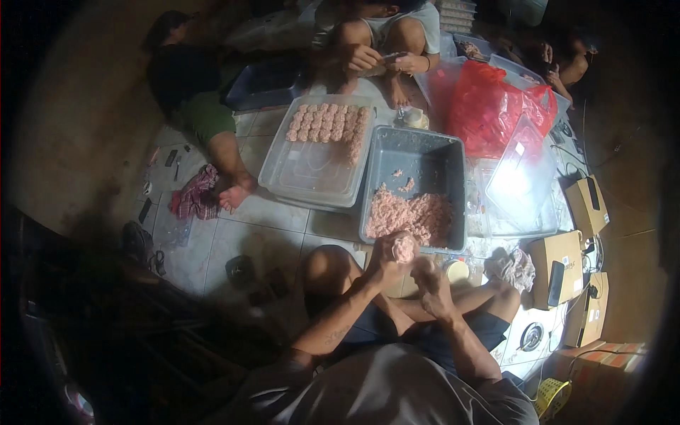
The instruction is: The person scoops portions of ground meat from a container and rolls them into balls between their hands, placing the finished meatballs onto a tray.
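My left hand (pixel 389 261) is closed around a lump of pale pink minced meat mixture (pixel 405 249), part of which bulges out at the top of the fist. Close beside it on the right is my right hand (pixel 433 287), blurred, its fingers curled; whether it holds anything is unclear. Just beyond both hands stands a grey plastic tub (pixel 460 186) with a mass of the same mixture (pixel 411 215) in its near half. Left of the tub, a translucent plastic tray (pixel 313 178) bears rows of shaped meatballs (pixel 319 123) at its far end.
A person (pixel 406 40) sits beyond the tub; another person's bare leg (pixel 228 154) is at left. At right are a red plastic bag (pixel 481 111), clear lids (pixel 518 180), a crumpled cloth (pixel 512 270) and cardboard boxes (pixel 571 260). A round-lidded container (pixel 457 271) stands near my right hand.
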`<state>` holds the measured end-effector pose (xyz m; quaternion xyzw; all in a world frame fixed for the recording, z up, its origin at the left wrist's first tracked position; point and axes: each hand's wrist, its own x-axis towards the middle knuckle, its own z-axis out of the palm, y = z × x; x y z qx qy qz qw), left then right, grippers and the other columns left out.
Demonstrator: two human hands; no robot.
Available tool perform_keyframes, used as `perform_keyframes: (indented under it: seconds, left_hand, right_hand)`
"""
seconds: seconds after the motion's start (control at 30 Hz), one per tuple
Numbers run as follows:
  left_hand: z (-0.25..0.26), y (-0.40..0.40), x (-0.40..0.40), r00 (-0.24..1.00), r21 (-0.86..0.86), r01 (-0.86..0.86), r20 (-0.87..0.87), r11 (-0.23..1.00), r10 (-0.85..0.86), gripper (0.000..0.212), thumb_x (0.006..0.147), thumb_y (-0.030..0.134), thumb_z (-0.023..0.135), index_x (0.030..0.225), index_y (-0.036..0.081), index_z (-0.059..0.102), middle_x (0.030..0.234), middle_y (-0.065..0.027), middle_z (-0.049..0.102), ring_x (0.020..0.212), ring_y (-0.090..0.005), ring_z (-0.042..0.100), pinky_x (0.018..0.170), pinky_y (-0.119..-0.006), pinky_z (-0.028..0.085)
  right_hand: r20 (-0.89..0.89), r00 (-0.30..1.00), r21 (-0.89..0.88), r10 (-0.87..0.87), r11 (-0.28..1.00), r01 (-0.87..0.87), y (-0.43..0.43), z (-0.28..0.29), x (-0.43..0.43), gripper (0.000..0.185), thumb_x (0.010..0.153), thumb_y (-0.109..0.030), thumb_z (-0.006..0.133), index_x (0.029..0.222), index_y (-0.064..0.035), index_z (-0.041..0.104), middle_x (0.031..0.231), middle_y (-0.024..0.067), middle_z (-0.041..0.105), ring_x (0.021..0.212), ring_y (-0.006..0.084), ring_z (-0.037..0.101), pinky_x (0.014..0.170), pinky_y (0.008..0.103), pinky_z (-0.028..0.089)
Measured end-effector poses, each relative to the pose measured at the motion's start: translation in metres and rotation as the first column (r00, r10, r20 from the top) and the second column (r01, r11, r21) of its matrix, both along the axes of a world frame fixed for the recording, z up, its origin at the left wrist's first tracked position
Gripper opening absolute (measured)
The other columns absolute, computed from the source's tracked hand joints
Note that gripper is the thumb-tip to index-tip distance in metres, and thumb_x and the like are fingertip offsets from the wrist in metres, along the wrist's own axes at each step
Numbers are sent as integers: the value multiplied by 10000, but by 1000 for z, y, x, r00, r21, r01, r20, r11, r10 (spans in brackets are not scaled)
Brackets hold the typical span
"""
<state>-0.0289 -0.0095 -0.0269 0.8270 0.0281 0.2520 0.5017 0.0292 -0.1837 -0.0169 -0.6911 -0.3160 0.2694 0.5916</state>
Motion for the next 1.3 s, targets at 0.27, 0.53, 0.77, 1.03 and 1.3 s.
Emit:
perform_keyframes:
  seconds: [0.27, 0.53, 0.77, 1.03, 1.3]
  left_hand:
    - [3, 47, -30, 984, -497, 166, 28, 852, -176, 571, 721, 60, 872, 1191, 1, 553, 1092, -135, 661, 1034, -187, 633, 898, -328, 516]
    - [10, 10, -6, 987, -318, 58, -124, 946, -102, 400, 692, 104, 887, 968, 39, 605, 930, -49, 660, 854, -119, 618, 727, -285, 505]
    - [11, 44, -32, 984, -479, -26, -168, 877, -63, 448, 683, 97, 894, 1020, 43, 604, 915, -34, 642, 861, -126, 604, 737, -286, 509]
    - [20, 17, -25, 995, -270, 78, -42, 960, -92, 404, 677, 89, 905, 957, 28, 619, 764, -30, 611, 738, -129, 600, 712, -293, 500]
    - [52, 65, -72, 975, -463, -208, -165, 861, 147, 590, 681, 94, 908, 1172, -4, 596, 973, -30, 633, 903, -121, 616, 820, -280, 539]
  right_hand:
    - [-279, 952, -104, -125, 990, 99, -28, 15, 18, 169, 1041, -133, 531, 1062, -13, 647, 808, -43, 486, 731, 58, 410, 647, 214, 356]
    - [-186, 980, 154, -64, 984, 94, 11, -6, -25, 181, 1018, -25, 513, 1104, -12, 672, 919, 29, 587, 880, 151, 567, 809, 294, 470]
    - [-306, 939, -134, -155, 984, 119, -28, 15, 5, 187, 1022, -87, 544, 1083, 48, 658, 926, 46, 580, 852, 116, 532, 795, 276, 448]
    - [-123, 990, 85, 65, 995, -55, -5, -2, -22, 156, 982, -17, 564, 1095, 12, 667, 913, 92, 571, 844, 195, 569, 761, 310, 453]
    - [247, 962, -89, -114, 986, 140, 24, 28, 38, 213, 880, 47, 591, 1091, 19, 608, 887, 235, 614, 831, 392, 623, 720, 428, 488]
